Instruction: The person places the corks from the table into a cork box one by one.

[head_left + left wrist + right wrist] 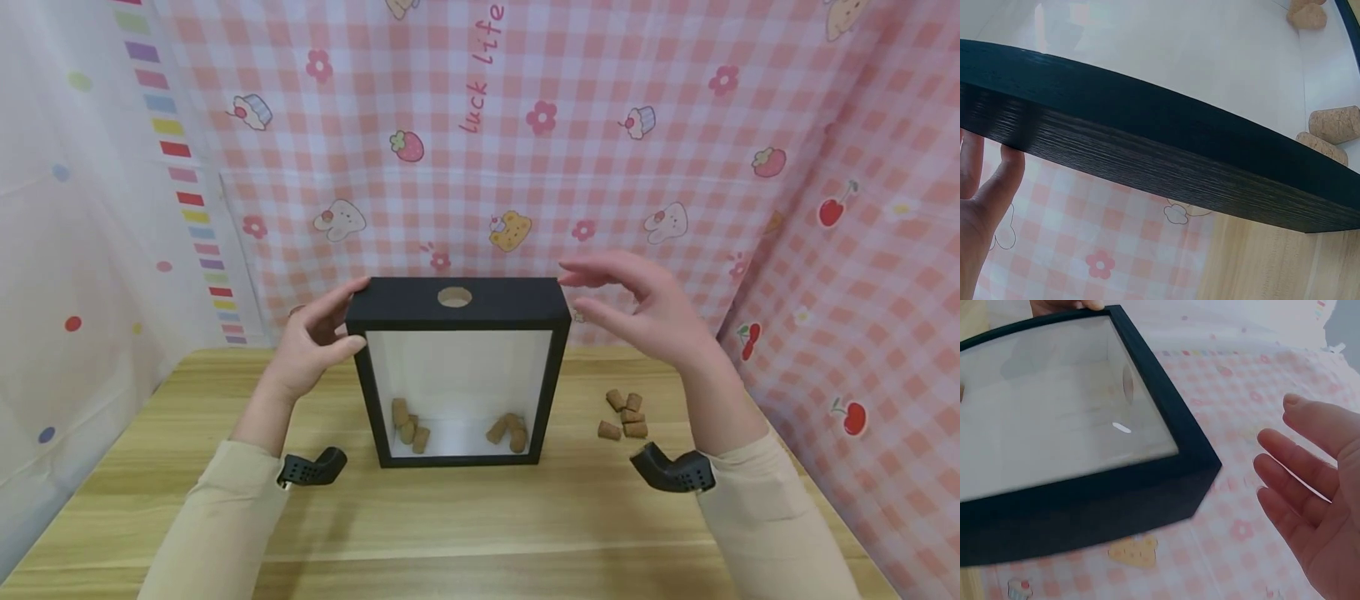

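A black-framed display box (460,302) with a clear front and a round hole in its top stands upright on the table. Several corks (421,439) lie inside at the lower left, more corks (517,435) at the lower right. My left hand (307,342) grips the upper left corner, thumb at the front edge and fingers toward the back. Beyond the upper right corner, my right hand (647,307) is held up with thumb and fingers apart and nothing between them. The right wrist view shows a gap between that hand and the box.
Several loose corks (632,417) lie on the wooden table (450,533) to the right of the box. A pink checked cloth (570,183) hangs behind, with another at the right side. A pale dotted cloth (90,208) hangs at the left.
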Tool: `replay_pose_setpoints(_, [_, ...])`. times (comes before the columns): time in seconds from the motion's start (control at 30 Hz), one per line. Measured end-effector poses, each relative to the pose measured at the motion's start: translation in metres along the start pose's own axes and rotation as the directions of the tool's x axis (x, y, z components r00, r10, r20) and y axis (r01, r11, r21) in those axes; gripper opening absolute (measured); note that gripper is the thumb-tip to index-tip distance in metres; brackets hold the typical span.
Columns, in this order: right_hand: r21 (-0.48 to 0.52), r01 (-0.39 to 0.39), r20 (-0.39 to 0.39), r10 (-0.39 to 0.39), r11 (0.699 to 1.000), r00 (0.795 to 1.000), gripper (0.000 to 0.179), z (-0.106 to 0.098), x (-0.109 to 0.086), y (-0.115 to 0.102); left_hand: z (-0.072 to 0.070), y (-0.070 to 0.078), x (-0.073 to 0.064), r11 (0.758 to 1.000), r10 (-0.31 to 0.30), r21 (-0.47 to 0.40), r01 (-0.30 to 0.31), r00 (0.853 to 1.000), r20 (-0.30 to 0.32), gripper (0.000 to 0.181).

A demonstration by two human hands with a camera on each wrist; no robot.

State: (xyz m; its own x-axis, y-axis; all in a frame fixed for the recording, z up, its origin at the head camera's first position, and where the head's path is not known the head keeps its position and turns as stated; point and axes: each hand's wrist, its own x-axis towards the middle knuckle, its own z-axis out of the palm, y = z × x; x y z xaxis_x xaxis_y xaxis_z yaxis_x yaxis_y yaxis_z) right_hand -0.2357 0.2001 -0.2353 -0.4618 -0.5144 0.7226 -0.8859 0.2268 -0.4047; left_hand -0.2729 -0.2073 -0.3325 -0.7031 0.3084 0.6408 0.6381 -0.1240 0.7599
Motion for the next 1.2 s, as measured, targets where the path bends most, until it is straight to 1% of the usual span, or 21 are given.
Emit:
replay_pose_setpoints(0.13, [0.011,-0.028,-0.020,0.029,1.000,0.999,0.048,-0.010,-0.022,0.004,0.000,0.001,0.000,1.000,-0.001,-0.004,0.001,1.000,0.003,0.064])
replay_pose_setpoints(0.27, [0.010,-0.077,-0.036,0.078,0.997,0.996,0.050,-0.016,-0.045,0.010,0.000,0.001,0.000,1.000,0.004,-0.004,-0.004,1.000,-0.001,0.066])
replay_pose_setpoints(0.4, [0.012,-0.145,-0.039,0.145,0.989,0.989,0.054,-0.017,-0.068,0.019,0.000,0.002,0.000,1.000,0.006,-0.005,-0.006,1.000,-0.008,0.067])
replay_pose_setpoints(0.5, [0.010,-0.201,-0.033,0.201,0.980,0.979,0.056,-0.014,-0.085,0.028,0.000,0.002,0.000,1.000,0.008,-0.008,-0.008,1.000,-0.003,0.066])
replay_pose_setpoints(0.6, [0.005,-0.272,-0.033,0.272,0.962,0.962,0.055,-0.009,-0.102,0.038,0.001,0.003,0.000,1.000,0.010,-0.007,-0.010,1.000,-0.002,0.067])
replay_pose_setpoints(0.73, [0.009,-0.352,-0.037,0.352,0.936,0.935,0.054,0.001,-0.123,0.052,0.002,0.003,0.000,1.000,0.006,-0.008,-0.006,1.000,-0.019,0.070])
replay_pose_setpoints(0.9, [0.015,-0.432,-0.039,0.433,0.902,0.901,0.053,0.014,-0.147,0.067,0.001,0.002,0.000,1.000,0.000,-0.007,0.000,1.000,-0.016,0.068])
replay_pose_setpoints(1.03, [0.017,-0.470,-0.040,0.471,0.882,0.881,0.051,0.021,-0.163,0.078,0.001,0.002,0.000,1.000,-0.008,0.000,0.008,1.000,-0.005,0.065])
replay_pose_setpoints(1.2, [-0.001,-0.526,-0.059,0.525,0.851,0.849,0.050,0.021,-0.181,0.089,0.001,0.001,0.000,1.000,-0.003,-0.008,0.003,1.000,0.003,0.065])
